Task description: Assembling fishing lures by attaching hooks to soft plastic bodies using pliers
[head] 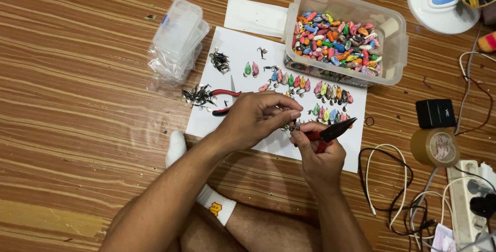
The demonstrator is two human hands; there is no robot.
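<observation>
My left hand [258, 115] pinches a small metal piece [294, 125], likely a hook on a lure, over a white sheet of paper [235, 50]. My right hand [318, 156] grips red-handled pliers [330, 132], their dark jaws pointing up and right. The two hands meet at the small piece. Rows of small colourful lure bodies [330, 93] lie on the paper beyond my hands. A second pair of red-handled pliers [225, 94] lies on the paper to the left, partly hidden by my left hand.
A clear plastic tub [395, 50] full of colourful lures stands at the paper's far right. Piles of dark hooks [220, 61] and clear plastic boxes [178, 37] lie to the left. Tape roll [435, 147], black box [435, 113], cables and power strip [465, 200] crowd the right. My socked foot [176, 147] rests below.
</observation>
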